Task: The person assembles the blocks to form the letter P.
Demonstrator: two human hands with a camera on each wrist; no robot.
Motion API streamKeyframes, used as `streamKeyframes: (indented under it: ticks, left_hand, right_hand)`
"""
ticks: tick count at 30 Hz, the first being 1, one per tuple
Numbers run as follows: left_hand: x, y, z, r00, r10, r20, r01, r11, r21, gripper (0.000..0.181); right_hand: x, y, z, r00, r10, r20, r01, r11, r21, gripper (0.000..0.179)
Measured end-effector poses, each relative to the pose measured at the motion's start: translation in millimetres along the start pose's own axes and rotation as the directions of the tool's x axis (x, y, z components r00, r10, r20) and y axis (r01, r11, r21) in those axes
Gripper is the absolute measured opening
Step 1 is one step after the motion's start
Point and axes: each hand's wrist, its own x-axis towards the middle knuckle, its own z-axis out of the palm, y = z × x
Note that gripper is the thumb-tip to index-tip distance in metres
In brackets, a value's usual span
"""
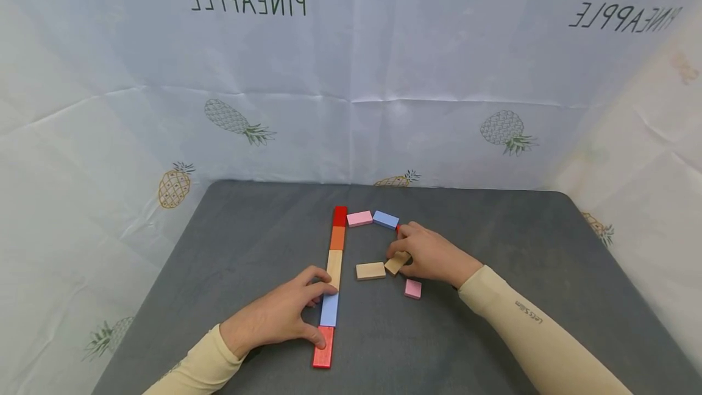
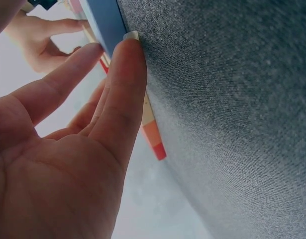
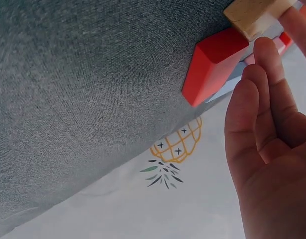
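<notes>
Five flat blocks form a straight column: a red block (image 1: 340,216), an orange block (image 1: 337,238), a plain wooden block (image 1: 334,264), a blue block (image 1: 329,309) and a nearer red block (image 1: 322,355). My left hand (image 1: 274,317) rests along this column, thumb on the nearer red block and fingertips by the wooden-blue joint. My right hand (image 1: 433,253) pinches a second plain wooden block (image 1: 396,263), set at a slant. Beside its fingers stands another red block (image 3: 212,64), mostly hidden in the head view. Another wooden block (image 1: 370,271) lies just left of the pinched one.
From the column's far end, a pink block (image 1: 359,219) and a blue block (image 1: 386,220) curve toward the right hand. A short pink block (image 1: 413,289) lies nearer, below that hand. Dark cloth covers the table (image 1: 493,334); a pineapple-print curtain (image 1: 351,66) hangs behind.
</notes>
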Motion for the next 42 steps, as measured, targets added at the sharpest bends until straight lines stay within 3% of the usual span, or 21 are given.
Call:
streamKeyframes:
  ticks: [14, 21, 26, 30, 42]
  left_hand:
    - [0.1, 1.0, -0.1, 1.0, 0.001, 0.002, -0.001, 1.0, 0.004, 0.083]
    - [-0.1, 1.6, -1.8, 1.0, -0.002, 0.001, 0.002, 1.0, 0.012, 0.083]
    - [0.2, 1.0, -1.3, 1.0, -0.007, 0.005, 0.007, 1.0, 0.012, 0.083]
    - [0.7, 0.0, -0.8, 1.0, -0.01, 0.015, 0.01, 1.0, 0.01, 0.083]
    - [1.0, 0.0, -1.3, 1.0, -0.014, 0.021, 0.014, 1.0, 0.006, 0.084]
  right_hand:
    - [5.9, -5, -1, 0.999, 0.045, 0.015, -0.045, 0.999, 0.003, 0.027]
    - [14.9, -25, -2, 0.999, -0.043, -0.02, 0.043, 0.999, -0.026, 0.033]
    - [28.6, -41, 8, 0.996, -0.081, 0.03, 0.083, 0.994, -0.065, 0.031]
    - [37.5, -49, 15, 0.996, -0.065, 0.059, 0.07, 0.994, -0.083, 0.027]
    - [46.1, -54, 15, 0.999, -0.008, 0.052, 0.012, 0.997, -0.078, 0.025]
